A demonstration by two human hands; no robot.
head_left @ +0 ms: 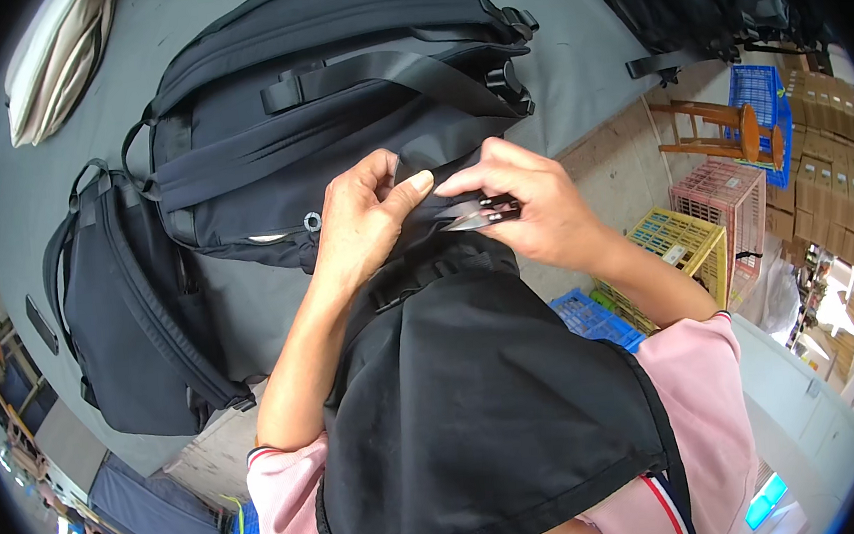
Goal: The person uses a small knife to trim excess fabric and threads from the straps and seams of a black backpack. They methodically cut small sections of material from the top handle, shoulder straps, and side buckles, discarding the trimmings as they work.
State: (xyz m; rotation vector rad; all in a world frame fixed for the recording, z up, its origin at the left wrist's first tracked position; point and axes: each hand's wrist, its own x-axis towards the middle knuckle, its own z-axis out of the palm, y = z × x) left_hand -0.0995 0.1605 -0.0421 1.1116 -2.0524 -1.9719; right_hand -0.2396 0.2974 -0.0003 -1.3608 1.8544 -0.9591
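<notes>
Evidently, the left hand (367, 211) was pinching a black strap (449, 143) of the big black backpack (246, 131), thumb laid over the top, though the exact bit between the fingertips was hard to make out; the right hand (537, 203) was curled round small scissors (478, 213), their blades slightly apart and pointing left, just beside the left thumb; the big backpack lay on the grey table (577, 74), at the edge nearest the person; a second backpack (130, 310) lay to its left, with a phone (41, 324) beyond.
</notes>
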